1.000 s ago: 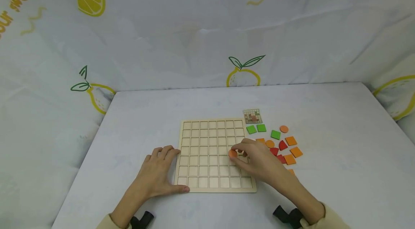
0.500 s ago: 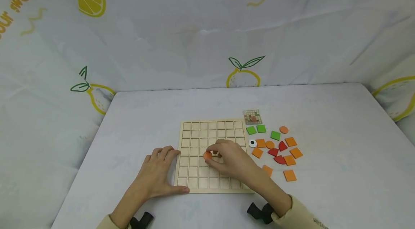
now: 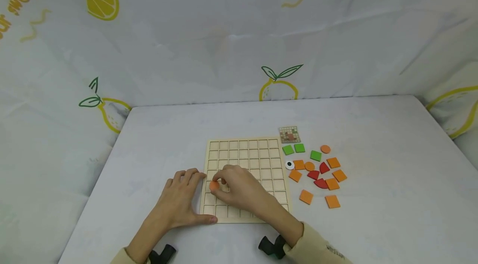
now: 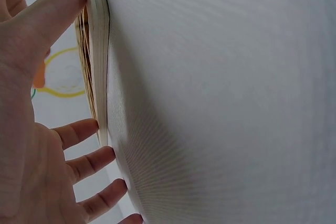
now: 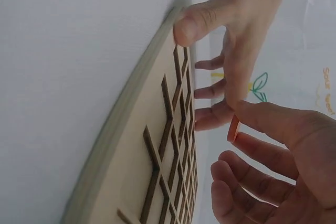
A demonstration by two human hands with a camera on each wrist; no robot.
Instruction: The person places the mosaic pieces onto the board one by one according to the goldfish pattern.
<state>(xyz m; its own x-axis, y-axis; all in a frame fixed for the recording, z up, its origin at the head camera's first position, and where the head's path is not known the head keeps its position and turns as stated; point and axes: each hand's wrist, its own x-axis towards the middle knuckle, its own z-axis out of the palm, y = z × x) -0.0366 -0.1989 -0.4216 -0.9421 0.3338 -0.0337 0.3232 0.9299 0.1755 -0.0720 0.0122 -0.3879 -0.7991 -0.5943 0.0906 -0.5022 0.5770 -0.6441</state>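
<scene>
Between thumb and index finger, my right hand (image 3: pixel 240 189) pinches a round orange disc (image 3: pixel 214 185) over the left columns of the wooden grid board (image 3: pixel 254 154). In the right wrist view the disc (image 5: pixel 233 130) is tilted up on edge above the grid, the other fingers curled loosely below it. My left hand (image 3: pixel 180 199) is spread along the board's left side. Its thumb rests on the near left corner, and its fingertips touch the table by the left edge, as the left wrist view also shows. The square cells in sight hold no pieces.
Right of the board lie several orange squares (image 3: pixel 306 196), red quarter-round pieces (image 3: pixel 313 175), green squares (image 3: pixel 315 155), two orange discs (image 3: pixel 325 149) and a white disc with a black dot (image 3: pixel 289 165). A small patterned card (image 3: pixel 289 135) lies by the far right corner.
My right hand has carried the orange disc leftward across the board, from the right columns to the left ones. The loose pieces it covered now show. My left hand stays put.
</scene>
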